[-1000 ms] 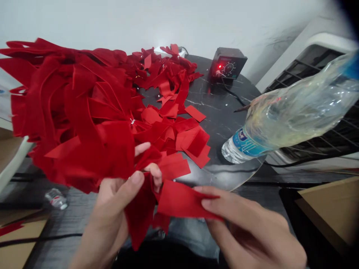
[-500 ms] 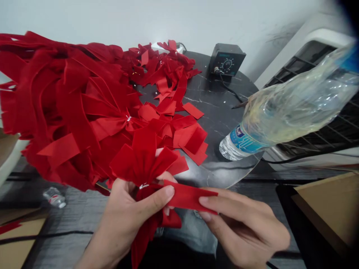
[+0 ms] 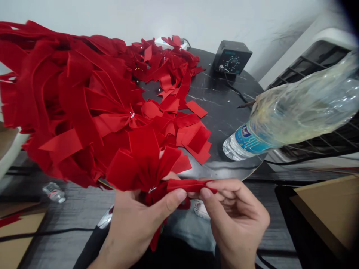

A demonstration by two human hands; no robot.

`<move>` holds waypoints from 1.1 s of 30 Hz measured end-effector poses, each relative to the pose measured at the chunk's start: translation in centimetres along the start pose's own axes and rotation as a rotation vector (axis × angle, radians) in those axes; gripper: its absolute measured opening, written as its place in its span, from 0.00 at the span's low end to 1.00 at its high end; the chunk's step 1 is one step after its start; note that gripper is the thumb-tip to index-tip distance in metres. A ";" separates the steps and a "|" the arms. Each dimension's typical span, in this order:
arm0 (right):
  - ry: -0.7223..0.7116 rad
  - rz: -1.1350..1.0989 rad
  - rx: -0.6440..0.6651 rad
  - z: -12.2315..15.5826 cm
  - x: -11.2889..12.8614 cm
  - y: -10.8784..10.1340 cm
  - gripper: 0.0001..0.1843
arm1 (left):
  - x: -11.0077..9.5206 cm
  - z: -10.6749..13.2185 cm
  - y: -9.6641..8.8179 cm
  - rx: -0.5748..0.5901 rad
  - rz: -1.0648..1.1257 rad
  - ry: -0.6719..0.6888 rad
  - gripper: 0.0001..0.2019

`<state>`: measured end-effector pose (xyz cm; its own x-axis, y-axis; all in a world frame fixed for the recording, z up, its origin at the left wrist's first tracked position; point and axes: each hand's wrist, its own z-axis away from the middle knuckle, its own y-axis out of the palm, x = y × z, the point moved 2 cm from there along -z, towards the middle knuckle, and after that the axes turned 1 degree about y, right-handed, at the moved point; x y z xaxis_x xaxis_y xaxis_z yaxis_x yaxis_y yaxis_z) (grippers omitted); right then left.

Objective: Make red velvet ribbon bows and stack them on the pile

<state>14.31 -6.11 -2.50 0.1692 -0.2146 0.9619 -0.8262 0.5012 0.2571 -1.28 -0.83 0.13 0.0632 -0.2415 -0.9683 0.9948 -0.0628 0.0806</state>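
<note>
A red velvet ribbon bow [image 3: 143, 160], gathered at its middle by a silvery tie, is held in my left hand [image 3: 140, 220]. My left thumb also presses on one end of a short red ribbon strip [image 3: 187, 184]. At the strip's other end, my right hand [image 3: 238, 216] pinches it between thumb and fingers. Lengthwise folds run along the strip between the two hands. Beyond the bow lies a large heap of red ribbon [image 3: 64, 89], with another tied bow [image 3: 112, 108] on it. Loose cut red pieces [image 3: 195, 138] lie to its right.
The round black marbled table [image 3: 207, 89] carries a black dial box [image 3: 232, 58] with a cable. A large plastic bottle [image 3: 280, 119] stands at the right edge, beside a pointed tool [image 3: 246, 104]. A small bottle [image 3: 54, 192] lies on the floor, and cardboard [image 3: 331, 205] is at right.
The strip was flat and now is folded lengthwise into a narrower band. My right hand has moved up and left, its fingers curling. The bow has turned slightly in my left hand.
</note>
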 end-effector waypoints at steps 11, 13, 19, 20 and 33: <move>0.137 -0.156 0.046 0.6 -0.5 -0.2 0.11 | 0.1 -0.1 0.6 -0.185 -0.021 0.049 0.10; 0.144 -0.124 0.044 0.6 -0.5 -0.2 0.14 | -0.2 -0.1 0.7 -0.205 -0.060 0.076 0.11; 0.215 -0.067 0.051 0.3 -0.7 -0.9 0.08 | -0.2 -0.5 0.5 0.052 0.028 -0.071 0.10; 0.231 -0.097 0.079 0.2 -0.7 -0.9 0.07 | -0.1 -0.6 0.4 0.142 0.083 -0.102 0.10; 0.246 0.002 0.254 -0.2 -0.3 1.3 0.07 | 0.6 1.3 1.0 -0.012 0.059 -0.080 0.08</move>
<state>13.32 -5.26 -2.48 0.2667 0.0101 0.9637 -0.9287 0.2701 0.2542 -0.35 -2.26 -0.04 0.1160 -0.3207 -0.9400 0.9904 -0.0344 0.1339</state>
